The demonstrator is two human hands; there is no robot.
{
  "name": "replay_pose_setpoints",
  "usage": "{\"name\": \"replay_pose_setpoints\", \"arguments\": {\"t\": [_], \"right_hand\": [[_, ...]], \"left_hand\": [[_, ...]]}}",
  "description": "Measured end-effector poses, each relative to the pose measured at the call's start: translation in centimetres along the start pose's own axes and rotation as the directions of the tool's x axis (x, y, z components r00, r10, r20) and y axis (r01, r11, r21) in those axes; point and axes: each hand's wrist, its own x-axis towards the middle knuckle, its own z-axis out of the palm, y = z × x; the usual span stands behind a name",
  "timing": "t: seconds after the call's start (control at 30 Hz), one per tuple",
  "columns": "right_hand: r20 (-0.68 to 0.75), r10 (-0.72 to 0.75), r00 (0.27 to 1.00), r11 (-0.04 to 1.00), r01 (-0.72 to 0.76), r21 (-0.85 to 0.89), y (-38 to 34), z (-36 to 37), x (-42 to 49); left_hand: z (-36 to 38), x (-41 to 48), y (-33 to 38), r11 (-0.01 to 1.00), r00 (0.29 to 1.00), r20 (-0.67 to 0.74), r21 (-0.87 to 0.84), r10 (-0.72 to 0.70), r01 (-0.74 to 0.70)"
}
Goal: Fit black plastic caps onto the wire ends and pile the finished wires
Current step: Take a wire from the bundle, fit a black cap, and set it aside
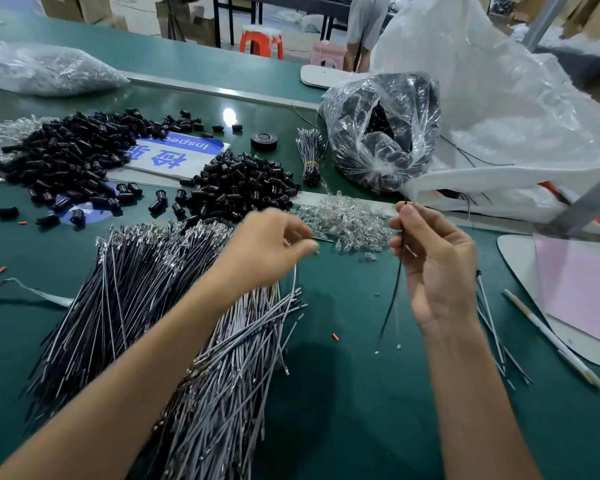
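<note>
Your right hand (433, 265) pinches a black wire (394, 296) upright; your left hand (267, 247) pinches a grey wire (295, 275) (blurred). Caps (243, 188) lie at eleven o'clock; a loose grip could drop either.
</note>
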Motion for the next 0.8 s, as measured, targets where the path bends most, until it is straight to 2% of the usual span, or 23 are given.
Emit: {"name": "replay_pose_setpoints", "arguments": {"t": [0.03,0.1,0.27,0.33,0.57,0.63,0.67,0.73,0.8], "right_hand": [[0.012,0.002,1.0,0.999,-0.001,-0.049,-0.1,-0.5,0.3],[0.022,-0.02,1.0,0.981,0.024,-0.191,0.2,-1.0,0.6],[0.039,-0.156,0.987,0.904,0.158,-0.398,1.5,-0.9,0.6],[0.041,-0.198,0.979,0.88,0.196,-0.433,1.8,-0.9,0.7],[0.085,-0.254,0.963,0.854,0.265,-0.448,2.1,-0.7,0.7],[0.094,-0.253,0.963,0.855,0.268,-0.444,2.1,-0.6,0.6],[0.098,-0.25,0.963,0.857,0.267,-0.441,2.0,-0.5,0.5],[0.103,-0.233,0.967,0.868,0.255,-0.427,2.0,-0.5,0.4],[0.108,-0.21,0.972,0.88,0.236,-0.413,2.0,-0.4,0.3]], "left_hand": [[-0.4,1.5,-0.4,0.988,0.997,-0.079,0.153,-0.015,0.027],[-0.5,4.4,-1.1,0.957,0.982,-0.188,0.278,-0.029,0.081],[1.0,9.1,-2.0,0.909,0.985,-0.174,0.409,-0.004,0.076],[1.4,9.8,-2.5,0.867,0.986,-0.168,0.488,-0.018,0.099],[1.2,10.8,-3.2,0.842,0.973,-0.221,0.536,0.068,0.063],[0.9,10.5,-3.0,0.892,0.957,-0.278,0.449,0.082,0.054],[0.7,10.1,-2.6,0.945,0.945,-0.322,0.323,0.064,0.046],[0.5,8.9,-1.6,0.999,0.939,-0.345,-0.042,-0.011,-0.004],[0.5,6.8,-0.3,0.929,0.97,-0.232,-0.37,-0.076,-0.016]]}}
